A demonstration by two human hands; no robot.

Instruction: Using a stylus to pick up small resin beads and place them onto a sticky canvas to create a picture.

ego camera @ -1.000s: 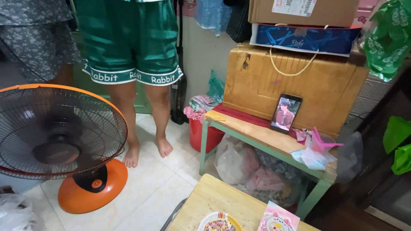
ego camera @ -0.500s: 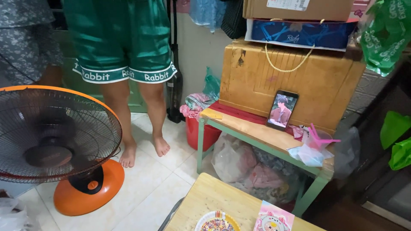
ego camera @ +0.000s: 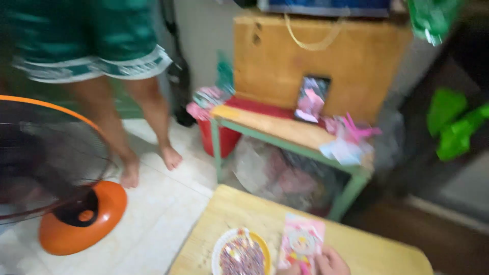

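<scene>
The view is blurred by motion. At the bottom edge my right hand [ego camera: 332, 262] grips the lower corner of a pink printed card packet [ego camera: 301, 241] that lies on a small light wooden table [ego camera: 239, 209]. A bit of skin at the packet's lower left may be my left hand [ego camera: 289, 269]; its fingers are cut off by the frame. A round plate of coloured beads [ego camera: 241, 253] sits just left of the packet.
An orange floor fan [ego camera: 76, 224] stands at the left. A person in green shorts [ego camera: 86, 46] stands barefoot on white tiles. A green-legged bench [ego camera: 285, 137] holds a propped phone [ego camera: 310, 99], pink items and a wooden crate [ego camera: 316, 56]; bags lie underneath.
The camera has swung down and to the right, so the small table fills more of the view. A hand has come into view on the pink packet.
</scene>
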